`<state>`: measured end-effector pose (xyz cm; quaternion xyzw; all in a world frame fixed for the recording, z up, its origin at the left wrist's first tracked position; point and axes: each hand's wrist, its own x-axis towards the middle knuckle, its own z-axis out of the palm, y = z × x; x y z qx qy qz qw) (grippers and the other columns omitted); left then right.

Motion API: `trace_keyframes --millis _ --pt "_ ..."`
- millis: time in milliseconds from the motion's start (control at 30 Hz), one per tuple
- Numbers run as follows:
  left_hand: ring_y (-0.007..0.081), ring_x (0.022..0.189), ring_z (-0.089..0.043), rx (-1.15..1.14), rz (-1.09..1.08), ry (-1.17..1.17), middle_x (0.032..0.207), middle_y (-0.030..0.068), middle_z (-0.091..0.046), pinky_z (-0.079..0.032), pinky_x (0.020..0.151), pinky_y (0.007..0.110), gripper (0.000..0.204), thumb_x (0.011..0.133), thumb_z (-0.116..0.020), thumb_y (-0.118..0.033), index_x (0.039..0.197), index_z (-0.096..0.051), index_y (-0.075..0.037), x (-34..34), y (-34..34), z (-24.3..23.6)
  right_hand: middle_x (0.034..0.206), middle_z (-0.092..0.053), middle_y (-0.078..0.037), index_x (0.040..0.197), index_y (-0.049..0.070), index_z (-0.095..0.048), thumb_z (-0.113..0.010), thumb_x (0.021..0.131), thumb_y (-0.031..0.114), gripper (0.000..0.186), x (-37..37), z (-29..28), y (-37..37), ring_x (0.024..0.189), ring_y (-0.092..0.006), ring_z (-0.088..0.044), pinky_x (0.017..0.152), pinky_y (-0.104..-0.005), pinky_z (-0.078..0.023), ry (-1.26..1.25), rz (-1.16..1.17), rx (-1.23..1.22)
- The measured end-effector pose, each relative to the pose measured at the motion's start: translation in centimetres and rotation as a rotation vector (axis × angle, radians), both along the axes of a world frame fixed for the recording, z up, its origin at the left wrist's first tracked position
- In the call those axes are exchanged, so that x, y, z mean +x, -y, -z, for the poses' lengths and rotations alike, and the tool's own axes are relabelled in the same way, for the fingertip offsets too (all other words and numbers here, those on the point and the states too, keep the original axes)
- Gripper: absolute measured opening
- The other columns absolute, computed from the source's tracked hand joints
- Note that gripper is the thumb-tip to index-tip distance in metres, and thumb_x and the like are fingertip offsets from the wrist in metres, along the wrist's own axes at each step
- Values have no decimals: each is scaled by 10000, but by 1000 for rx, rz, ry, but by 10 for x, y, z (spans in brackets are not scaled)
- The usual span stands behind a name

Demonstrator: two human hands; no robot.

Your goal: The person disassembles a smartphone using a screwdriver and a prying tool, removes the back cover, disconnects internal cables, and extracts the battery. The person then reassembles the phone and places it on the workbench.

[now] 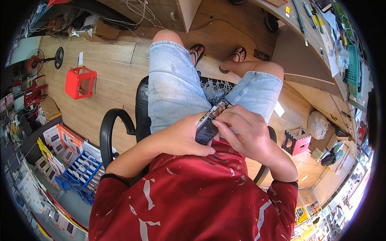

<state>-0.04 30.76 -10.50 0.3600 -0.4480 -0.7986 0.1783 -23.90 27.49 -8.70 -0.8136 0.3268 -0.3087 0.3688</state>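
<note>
Above my lap is an opened smartphone (207, 130), tilted, with a black battery and metal parts of its inside bared. My left hand (183, 134) is wrapped round it from the left, its thumb along the lower end. From the right, my right hand (246, 127) reaches over the phone. Its thumb and forefinger are pinched together at the phone's right edge, beside the battery. Whatever is between those fingertips is hidden or too small to name.
I sit on a black office chair with an armrest (107, 130). On the wooden floor stand a red stool (80, 82) and a folding stool (296, 141). A workbench (317, 50) with tools is at the upper right; a blue divided tray (83, 168) lies at the lower left.
</note>
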Motion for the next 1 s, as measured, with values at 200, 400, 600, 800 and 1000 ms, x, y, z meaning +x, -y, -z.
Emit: trace_keyframes --millis 200,400,600,800,1000 --pt "162 1022 -672 120 25 -1 1119 53 -700 -569 951 344 611 831 -893 -108 1365 -607 -21 2 2 -7 926 -717 -142 1011 -48 -731 -824 935 -20 123 1 -6 -3 765 -299 -745 657 -391 -627 35 49 73" --pt "157 1004 -684 64 50 7 1114 56 -701 -581 938 342 620 832 -891 -96 1374 -600 -21 2 3 -10 909 -717 -140 1000 -45 -734 -830 932 -23 120 1 -11 -6 751 -299 -742 650 -393 -622 33 78 98" --pt "145 952 -684 115 47 -11 1086 45 -687 -591 885 335 597 835 -889 -88 1352 -598 -25 2 3 -12 909 -714 -145 1007 -47 -731 -826 932 -27 124 0 -11 -8 741 -303 -736 642 -396 -617 42 82 98" --pt "145 938 -685 44 47 35 1055 43 -697 -590 872 336 561 835 -890 -100 1314 -607 -25 1 1 -16 913 -715 -148 1008 -52 -730 -822 926 -38 124 0 -14 -11 737 -303 -734 640 -395 -615 36 91 99" --pt "157 934 -686 59 47 33 1021 52 -701 -583 863 345 536 825 -881 -95 1286 -617 -30 0 -4 -12 912 -718 -147 1005 -52 -732 -821 919 -44 124 1 -17 -13 740 -304 -736 642 -396 -615 31 104 95"
